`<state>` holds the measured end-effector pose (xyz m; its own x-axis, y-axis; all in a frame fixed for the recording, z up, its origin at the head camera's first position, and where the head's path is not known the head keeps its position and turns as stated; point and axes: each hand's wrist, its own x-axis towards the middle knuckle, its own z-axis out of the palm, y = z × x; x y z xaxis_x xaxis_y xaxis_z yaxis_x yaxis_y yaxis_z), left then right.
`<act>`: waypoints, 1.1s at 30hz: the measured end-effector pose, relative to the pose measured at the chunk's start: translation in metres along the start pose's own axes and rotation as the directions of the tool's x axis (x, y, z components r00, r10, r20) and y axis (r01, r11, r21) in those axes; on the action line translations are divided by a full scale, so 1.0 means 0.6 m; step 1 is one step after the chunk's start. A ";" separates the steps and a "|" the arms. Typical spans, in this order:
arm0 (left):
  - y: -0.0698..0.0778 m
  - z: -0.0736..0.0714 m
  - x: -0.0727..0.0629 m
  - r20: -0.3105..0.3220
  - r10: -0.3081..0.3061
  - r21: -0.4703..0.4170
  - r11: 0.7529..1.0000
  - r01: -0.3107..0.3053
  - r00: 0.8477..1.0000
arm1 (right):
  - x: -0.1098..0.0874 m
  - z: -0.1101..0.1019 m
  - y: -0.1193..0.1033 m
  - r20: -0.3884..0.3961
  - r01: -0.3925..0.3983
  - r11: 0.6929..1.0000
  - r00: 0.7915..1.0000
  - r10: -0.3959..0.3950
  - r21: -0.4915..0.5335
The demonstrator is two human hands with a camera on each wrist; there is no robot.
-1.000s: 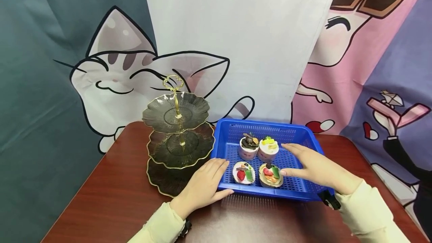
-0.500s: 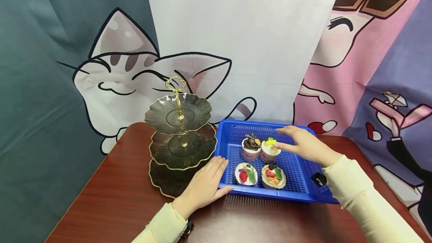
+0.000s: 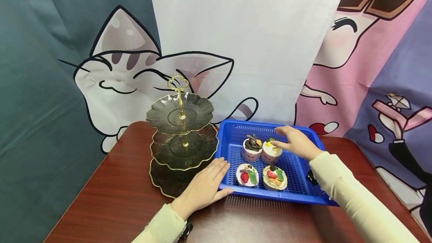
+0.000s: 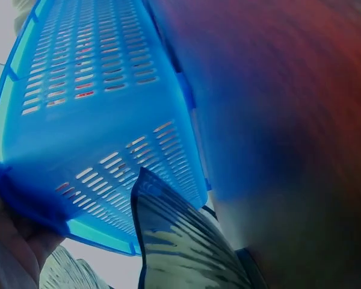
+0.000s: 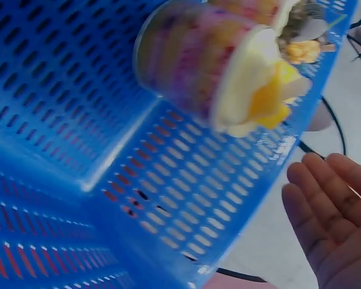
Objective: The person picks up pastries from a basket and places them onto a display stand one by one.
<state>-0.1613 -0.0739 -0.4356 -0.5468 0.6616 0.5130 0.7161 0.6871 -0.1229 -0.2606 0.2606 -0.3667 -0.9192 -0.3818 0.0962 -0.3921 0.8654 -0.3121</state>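
Note:
A blue plastic basket (image 3: 297, 194) holds several dessert cups. My left hand (image 3: 206, 183) rests with extended fingers on the basket's front left corner; in the left wrist view part of that hand (image 4: 15, 253) lies along the rim. My right hand (image 3: 298, 143) hovers over the back of the basket, thumb near the yellow-topped cup (image 3: 271, 153). In the right wrist view the fingers (image 5: 325, 211) are fairly straight and apart from that cup (image 5: 192, 66). Left of it sits a chocolate-topped cup (image 3: 251, 151). Two fruit-topped cups, one with a strawberry (image 3: 247, 175) and one cream-coloured (image 3: 275, 178), stand in front.
A three-tier dark cake stand (image 3: 182, 147) with scalloped gold edges and a gold handle stands left of the basket, close to its side. Both are on a reddish-brown wooden table (image 3: 111, 198). A cartoon-printed cloth (image 3: 253, 48) hangs behind.
My right hand has moved back and left, from beside the front right cup to above the yellow-topped cup. My left hand stays at the basket's corner. The view has shifted slightly.

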 end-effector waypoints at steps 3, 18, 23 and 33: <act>0.000 -0.003 -0.001 0.028 -0.008 -0.007 1.000 0.008 1.000 | 0.004 0.011 0.008 -0.009 -0.023 1.000 1.000 0.023 -0.003; -0.001 0.004 -0.005 0.009 -0.018 -0.057 0.998 0.018 1.000 | 0.012 0.069 0.051 0.005 -0.044 0.998 0.999 0.044 -0.040; 0.001 0.005 -0.005 0.016 -0.017 -0.045 0.999 0.018 1.000 | 0.013 0.076 0.057 0.032 -0.046 0.999 0.998 0.046 -0.011; 0.001 0.003 -0.006 0.027 -0.032 -0.035 0.999 0.033 0.999 | 0.017 0.087 0.061 0.055 -0.033 0.999 0.998 0.034 -0.024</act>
<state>-0.1598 -0.0753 -0.4388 -0.5814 0.6471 0.4932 0.7122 0.6979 -0.0761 -0.2826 0.2716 -0.4263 -0.9287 -0.3693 0.0332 -0.3624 0.8851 -0.2919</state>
